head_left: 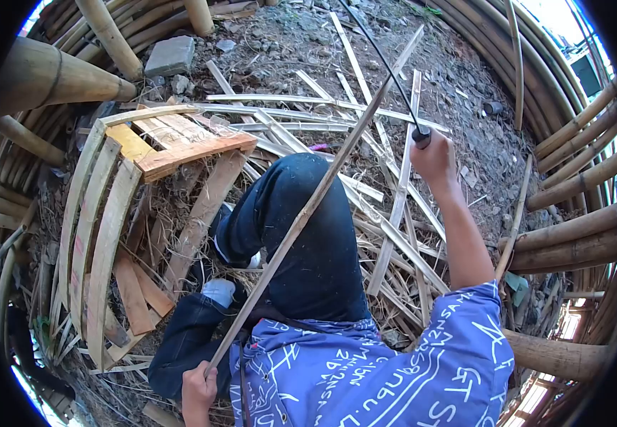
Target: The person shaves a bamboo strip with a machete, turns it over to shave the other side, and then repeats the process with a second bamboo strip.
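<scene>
My left hand (199,386) is closed around the lower end of a long bamboo strip (308,208). The strip runs diagonally up across my raised knee, and its far end reaches over the ground at the top. In my right hand (433,160), at the right of my knee, is the dark handle (421,135) of a tool with a long thin black blade (387,64). The blade points up and away and passes close to the strip's far part; whether they touch I cannot tell. Several pale split strips (401,192) lie crossed on the ground beyond and beside my legs.
A small wooden frame (194,153) with curved slats stands at the left, near my foot. A grey block (170,56) lies at the upper left. Thick bamboo poles (52,78) line the left, and more poles (579,235) are stacked on the right.
</scene>
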Tool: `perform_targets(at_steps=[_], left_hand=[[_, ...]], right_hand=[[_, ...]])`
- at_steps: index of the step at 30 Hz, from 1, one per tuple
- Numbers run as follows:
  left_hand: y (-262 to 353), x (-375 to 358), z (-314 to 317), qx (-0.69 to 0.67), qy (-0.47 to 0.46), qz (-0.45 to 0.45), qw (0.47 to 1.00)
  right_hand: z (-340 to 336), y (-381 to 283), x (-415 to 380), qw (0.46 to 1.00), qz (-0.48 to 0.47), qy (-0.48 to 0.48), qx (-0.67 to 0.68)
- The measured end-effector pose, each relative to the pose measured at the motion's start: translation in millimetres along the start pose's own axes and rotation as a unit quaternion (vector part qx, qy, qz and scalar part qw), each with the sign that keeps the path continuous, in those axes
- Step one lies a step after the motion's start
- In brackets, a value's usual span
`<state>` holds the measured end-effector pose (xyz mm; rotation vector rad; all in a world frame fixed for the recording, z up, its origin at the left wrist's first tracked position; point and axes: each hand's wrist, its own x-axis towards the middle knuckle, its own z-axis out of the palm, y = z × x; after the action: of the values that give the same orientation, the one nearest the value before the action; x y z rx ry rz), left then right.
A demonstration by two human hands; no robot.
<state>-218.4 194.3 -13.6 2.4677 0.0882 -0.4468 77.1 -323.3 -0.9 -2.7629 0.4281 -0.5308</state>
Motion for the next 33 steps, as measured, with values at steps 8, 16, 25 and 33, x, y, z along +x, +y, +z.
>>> perform_targets(at_steps=[8,16,25,33], left_hand=[[-1,-8,-6,-0.006,0.008,-0.03,1.0],[-19,-12,-7,0.039,-0.007,0.01,0.999],[-31,-21,-20,-0.025,-0.024,-0.034,0.999],[-59,-20,-26,-0.01,0.021,-0.008,1.0]], right_hand=[[-13,-9,25,0.993,0.042,-0.002,-0.109],[-7,21,28,0.993,0.017,-0.007,-0.114],[-21,12,39,0.995,0.018,-0.006,-0.103],[-31,-2,51,0.995,0.033,0.01,-0.091]])
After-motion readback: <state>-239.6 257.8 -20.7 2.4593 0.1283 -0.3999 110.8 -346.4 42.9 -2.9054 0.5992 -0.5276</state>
